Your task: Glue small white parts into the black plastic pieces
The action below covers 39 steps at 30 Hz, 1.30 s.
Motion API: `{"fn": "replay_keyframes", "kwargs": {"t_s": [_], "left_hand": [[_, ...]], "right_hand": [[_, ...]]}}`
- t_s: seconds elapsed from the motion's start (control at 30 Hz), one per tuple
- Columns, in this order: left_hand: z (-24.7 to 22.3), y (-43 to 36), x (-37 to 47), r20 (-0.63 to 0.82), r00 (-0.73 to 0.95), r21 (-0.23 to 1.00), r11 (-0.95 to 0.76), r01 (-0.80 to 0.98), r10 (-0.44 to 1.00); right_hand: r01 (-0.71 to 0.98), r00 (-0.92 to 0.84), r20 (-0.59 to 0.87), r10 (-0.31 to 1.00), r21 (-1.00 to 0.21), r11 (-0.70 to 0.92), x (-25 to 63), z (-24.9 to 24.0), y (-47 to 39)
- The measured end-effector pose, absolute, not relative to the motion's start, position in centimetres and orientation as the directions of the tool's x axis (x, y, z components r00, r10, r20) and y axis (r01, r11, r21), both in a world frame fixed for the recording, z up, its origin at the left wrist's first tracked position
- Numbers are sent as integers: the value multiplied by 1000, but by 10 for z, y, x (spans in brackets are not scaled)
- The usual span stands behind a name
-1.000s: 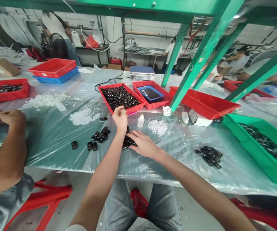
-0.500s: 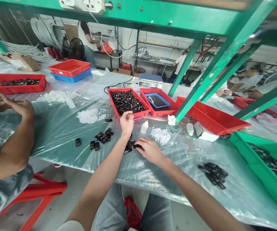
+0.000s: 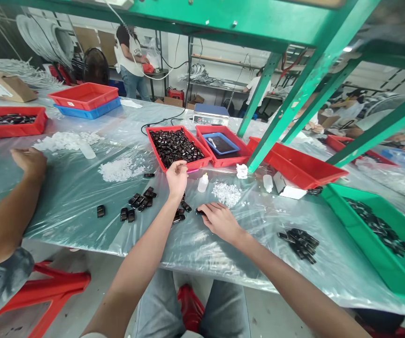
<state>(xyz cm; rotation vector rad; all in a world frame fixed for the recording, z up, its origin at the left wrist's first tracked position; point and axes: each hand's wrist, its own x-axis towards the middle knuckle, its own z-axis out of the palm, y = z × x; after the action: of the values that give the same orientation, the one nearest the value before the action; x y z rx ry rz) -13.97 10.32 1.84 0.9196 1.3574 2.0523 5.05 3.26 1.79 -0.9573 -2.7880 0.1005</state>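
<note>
My right hand (image 3: 219, 220) is closed on a small glossy black plastic piece (image 3: 199, 212) just above the plastic-covered table. Its fingers partly cover the piece. Beside it, to the left, lie several loose black pieces (image 3: 179, 216), some hidden by my left forearm. My left hand (image 3: 176, 178) is raised at the front edge of a red tray (image 3: 207, 162) full of small black parts. Its fingers are curled together, and whatever they pinch cannot be made out. A white dropper bottle (image 3: 202, 183) stands between my hands, next to a heap of small clear bits (image 3: 226, 194).
More black pieces (image 3: 142, 199) and a white heap (image 3: 121, 169) lie to the left. A co-worker's arm (image 3: 15, 197) reaches in there. Red trays (image 3: 301, 164), a green bin (image 3: 367, 239) and long black parts (image 3: 301, 244) are on the right. Green frame legs (image 3: 283, 112) rise behind.
My right hand has drawn the black piece slightly away from the loose group. My left hand stays by the tray. The co-worker's hands have parted. The whole view has shifted a little.
</note>
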Motion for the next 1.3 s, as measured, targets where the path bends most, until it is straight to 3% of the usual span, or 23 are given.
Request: {"fn": "replay_keyframes", "kwargs": {"t_s": [0.1, 0.23, 0.33, 0.4, 0.47, 0.7, 0.93, 1.13, 1.3], "left_hand": [[29, 95, -138, 338, -629, 915, -402, 43, 701], [49, 71, -120, 557, -495, 829, -484, 281, 666], [54, 54, -99, 692, -144, 677, -567, 470, 707], [53, 48, -87, 632, -10, 620, -498, 606, 775], [51, 47, -81, 551, 43, 629, -449, 635, 833], [45, 54, -79, 459, 78, 760, -437, 482, 885], [38, 56, -71, 404, -2, 875, -386, 291, 915], [34, 58, -74, 336, -3, 927, -330, 178, 942], [25, 64, -65, 279, -94, 958, -284, -47, 956]], "right_hand": [[605, -681, 204, 703, -384, 697, 55, 16, 39], [425, -513, 331, 792, -703, 569, 70, 18, 53], [366, -393, 427, 814, -740, 564, 86, 27, 63], [381, -381, 451, 807, -718, 582, 97, 36, 69], [415, -385, 454, 804, -693, 590, 105, 44, 75], [278, -358, 485, 798, -760, 587, 102, 46, 93], [38, -344, 353, 870, -920, 389, 104, 25, 93], [157, -374, 265, 889, -926, 342, 108, 20, 93], [58, -404, 250, 880, -953, 298, 107, 19, 94]]}}
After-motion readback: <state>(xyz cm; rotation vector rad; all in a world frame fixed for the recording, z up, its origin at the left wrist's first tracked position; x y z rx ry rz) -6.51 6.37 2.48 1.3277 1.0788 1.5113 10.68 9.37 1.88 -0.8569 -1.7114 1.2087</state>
